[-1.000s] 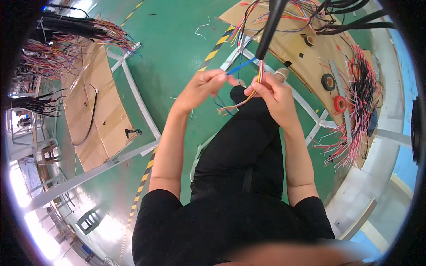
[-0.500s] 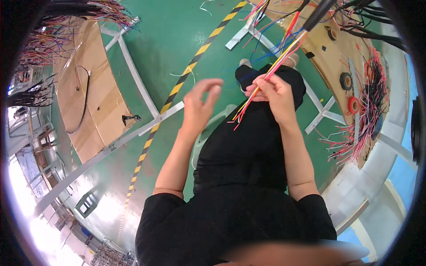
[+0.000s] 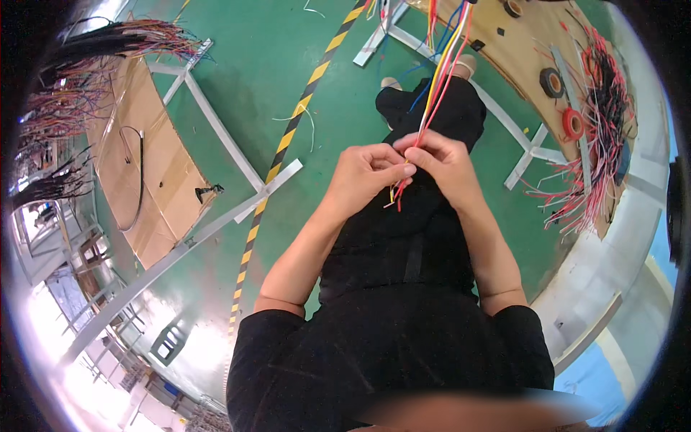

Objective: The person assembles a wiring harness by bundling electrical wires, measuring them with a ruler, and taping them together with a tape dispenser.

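Landmark: black-and-yellow striped tape line [image 3: 291, 124] across the green painted floor [image 3: 237, 108].
Wire bundle: thin red, white and yellow insulated wires [image 3: 437, 86], right of the striped line, slanting down into both hands.
Right hand: bare right hand [image 3: 445, 160], right of the line; thumb and fingers pinched narrow around the bundle.
Left hand: bare left hand [image 3: 371, 176], between line and right hand; thumb and fingertips nipped together on the bundle near its lower ends. Cannot tell which strand sits in the pinch.
Blue strands: thin blue insulated wires [image 3: 448, 34], right of the line, beside the bundle.
Right bench: brown cardboard sheet [image 3: 529, 68], well right of the line, bearing a black tape roll [image 3: 552, 82], a red tape roll [image 3: 573, 124] and a heap of red, black and white wires [image 3: 604, 108].
Left bench: creased tan cardboard panel [image 3: 162, 165], left of the line, with a curved black cable [image 3: 142, 176].
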A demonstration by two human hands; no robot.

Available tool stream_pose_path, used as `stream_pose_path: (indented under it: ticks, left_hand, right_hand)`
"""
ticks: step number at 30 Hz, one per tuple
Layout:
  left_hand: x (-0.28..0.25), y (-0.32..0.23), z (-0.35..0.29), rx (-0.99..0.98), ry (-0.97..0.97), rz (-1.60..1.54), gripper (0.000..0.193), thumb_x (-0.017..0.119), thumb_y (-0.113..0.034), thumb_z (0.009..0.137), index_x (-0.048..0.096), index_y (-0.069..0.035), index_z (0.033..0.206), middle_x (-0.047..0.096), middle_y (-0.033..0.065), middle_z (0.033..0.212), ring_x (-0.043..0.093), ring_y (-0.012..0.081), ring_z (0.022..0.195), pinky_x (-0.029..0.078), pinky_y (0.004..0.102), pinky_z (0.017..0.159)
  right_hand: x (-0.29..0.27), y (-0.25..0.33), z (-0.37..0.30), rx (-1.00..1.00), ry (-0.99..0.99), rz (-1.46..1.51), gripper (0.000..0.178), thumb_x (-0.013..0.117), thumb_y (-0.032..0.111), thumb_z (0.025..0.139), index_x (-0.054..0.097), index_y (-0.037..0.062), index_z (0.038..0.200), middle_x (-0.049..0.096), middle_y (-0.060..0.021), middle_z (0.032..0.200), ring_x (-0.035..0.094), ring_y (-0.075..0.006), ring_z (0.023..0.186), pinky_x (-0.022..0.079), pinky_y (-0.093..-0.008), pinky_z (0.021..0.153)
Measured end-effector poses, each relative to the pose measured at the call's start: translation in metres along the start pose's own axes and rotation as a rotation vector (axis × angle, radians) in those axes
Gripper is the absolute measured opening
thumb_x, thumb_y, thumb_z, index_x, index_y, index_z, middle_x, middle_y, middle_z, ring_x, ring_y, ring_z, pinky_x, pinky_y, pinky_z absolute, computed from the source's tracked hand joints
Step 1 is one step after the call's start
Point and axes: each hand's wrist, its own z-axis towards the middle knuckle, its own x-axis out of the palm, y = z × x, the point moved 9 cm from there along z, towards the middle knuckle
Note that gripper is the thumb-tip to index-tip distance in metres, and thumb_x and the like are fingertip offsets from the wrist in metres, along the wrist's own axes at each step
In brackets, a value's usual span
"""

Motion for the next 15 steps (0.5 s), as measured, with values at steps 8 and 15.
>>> stream_pose_path:
  ticks: [8,15]
  left_hand:
    - [0.016,0.002,-0.002,-0.025,0.157,-0.023,0.016,0.066,-0.015,0.089,0.062,0.0,0.084,0.064,0.0035,0.078,0.059,0.0086,0.071,0.047,0.0231,0.067]
    - [0.016,0.004,-0.007,-0.089,0.192,0.039,0.017,0.064,-0.015,0.09,0.064,0.002,0.09,0.065,0.0041,0.084,0.06,0.0098,0.076,0.048,0.0242,0.07]
  right_hand:
    - [-0.011,-0.008,-0.013,0.066,-0.008,0.161,0.015,0.061,0.009,0.09,0.066,-0.0037,0.095,0.063,-0.0033,0.08,0.058,-0.0081,0.072,0.047,-0.0218,0.067]
    - [-0.016,-0.007,-0.015,0.06,-0.021,0.079,0.015,0.062,0.01,0.09,0.066,-0.0039,0.095,0.064,-0.0029,0.079,0.058,-0.0087,0.069,0.047,-0.0219,0.063]
